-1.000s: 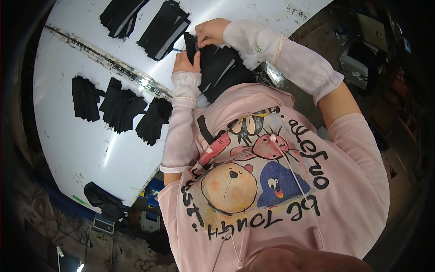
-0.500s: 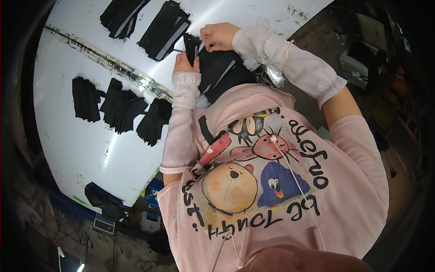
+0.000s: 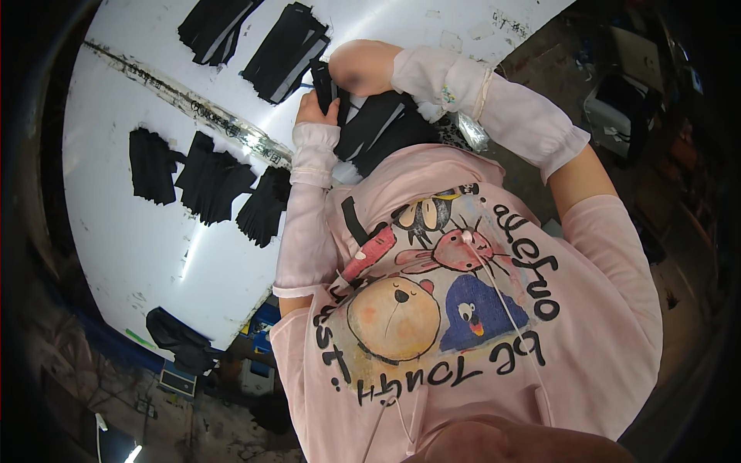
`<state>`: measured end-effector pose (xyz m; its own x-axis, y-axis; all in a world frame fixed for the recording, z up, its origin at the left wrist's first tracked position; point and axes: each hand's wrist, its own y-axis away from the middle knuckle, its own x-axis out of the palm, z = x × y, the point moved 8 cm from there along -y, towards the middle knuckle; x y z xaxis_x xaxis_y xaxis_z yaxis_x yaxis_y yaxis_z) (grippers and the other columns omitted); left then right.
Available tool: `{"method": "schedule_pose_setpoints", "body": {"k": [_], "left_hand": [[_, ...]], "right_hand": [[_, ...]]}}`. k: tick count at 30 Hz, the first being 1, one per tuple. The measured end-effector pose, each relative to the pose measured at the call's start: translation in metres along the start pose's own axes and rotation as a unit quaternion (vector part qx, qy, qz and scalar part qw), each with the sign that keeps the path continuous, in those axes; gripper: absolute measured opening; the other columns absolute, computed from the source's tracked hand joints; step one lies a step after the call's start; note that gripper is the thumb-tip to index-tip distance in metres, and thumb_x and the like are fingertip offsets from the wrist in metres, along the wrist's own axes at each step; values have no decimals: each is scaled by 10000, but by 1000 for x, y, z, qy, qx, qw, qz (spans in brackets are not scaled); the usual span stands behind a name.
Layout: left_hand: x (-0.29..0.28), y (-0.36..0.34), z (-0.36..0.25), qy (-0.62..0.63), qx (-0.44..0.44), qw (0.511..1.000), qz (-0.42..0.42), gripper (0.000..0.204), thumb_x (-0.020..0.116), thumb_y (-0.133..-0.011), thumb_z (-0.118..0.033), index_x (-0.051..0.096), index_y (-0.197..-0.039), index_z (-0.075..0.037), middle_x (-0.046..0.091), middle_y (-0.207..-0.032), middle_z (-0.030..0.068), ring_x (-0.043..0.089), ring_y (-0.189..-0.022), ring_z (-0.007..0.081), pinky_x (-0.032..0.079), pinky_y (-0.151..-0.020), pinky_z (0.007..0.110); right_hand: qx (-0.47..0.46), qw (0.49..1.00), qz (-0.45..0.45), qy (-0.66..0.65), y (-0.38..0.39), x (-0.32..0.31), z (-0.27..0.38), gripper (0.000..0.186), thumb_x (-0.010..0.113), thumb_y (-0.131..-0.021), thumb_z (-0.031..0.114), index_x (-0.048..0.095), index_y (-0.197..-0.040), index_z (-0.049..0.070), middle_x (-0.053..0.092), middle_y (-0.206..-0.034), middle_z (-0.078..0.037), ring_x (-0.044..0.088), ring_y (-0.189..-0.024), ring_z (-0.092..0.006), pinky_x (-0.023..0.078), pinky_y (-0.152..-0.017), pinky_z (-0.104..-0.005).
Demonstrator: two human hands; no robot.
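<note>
My left hand [image 3: 313,111] is closed round a narrow black fabric piece [image 3: 323,85], thumb on its right side and fingers on its left. Just beyond and to the right is my right hand [image 3: 363,67], smeared by motion, its fingers not readable; it hovers close to the upper end of that piece. Under both hands, on my lap and at the table edge, lie black fabric pieces [image 3: 384,129] with pale grey strips showing between them. Sheer white sleeve covers wrap both forearms.
Stacks of black fabric [image 3: 285,54] lie on the far part of the white table [image 3: 116,247]. Fanned black bundles [image 3: 207,181] rest left of my left forearm. A taped seam [image 3: 185,104] crosses the tabletop. Dark crumpled cloth [image 3: 179,339] hangs at the near left edge.
My right hand has turned over and moved slightly left, toward the piece in my left hand. The left hand stays nearly in place. The view has shifted a little.
</note>
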<state>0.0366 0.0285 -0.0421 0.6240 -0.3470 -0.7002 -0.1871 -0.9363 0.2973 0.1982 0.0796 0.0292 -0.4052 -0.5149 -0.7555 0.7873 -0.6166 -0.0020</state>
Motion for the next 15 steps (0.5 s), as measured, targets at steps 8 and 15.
{"method": "schedule_pose_setpoints", "body": {"k": [8,15], "left_hand": [[-9,-30,21,351,-28,931,99,605,814,-952,-296,597,-1404,42,705,-1319,205,698,-1156,296,534,-998,361],[-24,-44,-3,77,35,992,92,818,830,-915,-381,489,-1543,16,688,-1370,270,682,-1248,399,523,-1071,425]], "right_hand": [[164,972,-87,-144,-19,-17,-25,174,763,-947,311,725,-1080,205,791,-1020,-16,751,-968,-265,576,-846,-408],[236,924,-168,-248,-2,-13,-53,198,793,-958,254,725,-1109,145,788,-1002,-26,748,-940,-209,574,-868,-352]]}}
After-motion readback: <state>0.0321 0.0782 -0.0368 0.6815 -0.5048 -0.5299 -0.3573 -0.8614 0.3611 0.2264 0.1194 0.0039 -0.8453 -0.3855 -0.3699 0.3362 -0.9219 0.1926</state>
